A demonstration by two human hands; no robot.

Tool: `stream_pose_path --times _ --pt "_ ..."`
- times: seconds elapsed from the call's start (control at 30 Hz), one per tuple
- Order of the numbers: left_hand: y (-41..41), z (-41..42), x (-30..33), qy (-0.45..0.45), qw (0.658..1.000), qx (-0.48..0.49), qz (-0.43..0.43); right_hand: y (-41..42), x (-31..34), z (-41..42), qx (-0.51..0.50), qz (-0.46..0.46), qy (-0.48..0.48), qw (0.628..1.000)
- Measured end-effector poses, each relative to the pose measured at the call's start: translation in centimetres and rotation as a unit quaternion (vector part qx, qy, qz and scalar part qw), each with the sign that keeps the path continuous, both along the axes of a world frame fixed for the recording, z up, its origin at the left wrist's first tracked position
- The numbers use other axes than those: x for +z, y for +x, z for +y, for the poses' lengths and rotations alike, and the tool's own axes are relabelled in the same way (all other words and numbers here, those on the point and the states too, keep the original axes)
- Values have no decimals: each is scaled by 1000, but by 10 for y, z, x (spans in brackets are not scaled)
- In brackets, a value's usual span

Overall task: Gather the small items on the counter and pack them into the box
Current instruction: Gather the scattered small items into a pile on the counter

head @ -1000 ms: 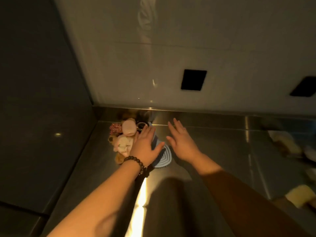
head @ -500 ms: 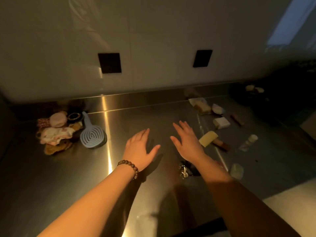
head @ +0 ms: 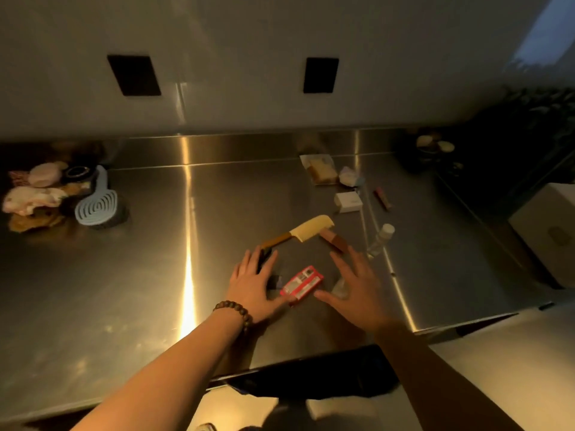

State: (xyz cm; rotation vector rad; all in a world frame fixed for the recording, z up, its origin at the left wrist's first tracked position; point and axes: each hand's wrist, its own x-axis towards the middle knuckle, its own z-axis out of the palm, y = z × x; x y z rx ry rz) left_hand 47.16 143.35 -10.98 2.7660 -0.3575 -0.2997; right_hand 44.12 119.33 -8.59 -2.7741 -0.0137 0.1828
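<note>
A: What's nearest, at lower centre of the frame?

B: Both hands hover flat over the tabletop [head: 124, 306]. The left hand [head: 252, 283], with a beaded bracelet [head: 234, 311] on its wrist, has its fingers spread and grips nothing; its thumb touches or nearly touches a red packet [head: 301, 284]. The right hand [head: 353, 289] is likewise splayed and empty, just right of the packet.

A: What has changed?

B: A second ago both hands were at the pile at left, pressing things together around the blue-grey brush [head: 95, 205]. Half a second ago they were crossing mid-counter. Now they flank the red packet, so I judge the left heap is gathered and the scattered group is next.

A: And beyond the hands?

B: A cream comb [head: 306, 232] just past the fingers, a brown stick-like item [head: 334, 239] beside it, a small clear bottle [head: 381, 237] to the right. Farther, a white block [head: 348, 202] and a wrapped packet [head: 320, 169] near the back wall.

A: The box?

B: Possibly the pale box [head: 547, 231] at the right edge; I can't be sure. Nothing looks packed yet.

A: Any readable writing?

B: None. The red packet's label is too blurred.
</note>
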Motion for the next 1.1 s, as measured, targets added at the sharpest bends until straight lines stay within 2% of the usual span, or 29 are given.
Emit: stream_pose_path --times 0.2,0.43,0.57,0.73,1.1 --pt "-6 -7 -13 37 999 19 12 -6 -37 -4 15 49 53 997" --pt "-12 9 -21 71 995 41 -58 9 -53 38 110 -15 21 994" --pt "-16 29 -18 27 990 60 -121 15 -55 61 124 -39 5 991" --pt "-24 54 -14 11 988 101 -115 22 -61 86 141 -71 25 987" --pt "-59 154 -9 33 962 242 -121 37 -65 204 291 -93 29 952"
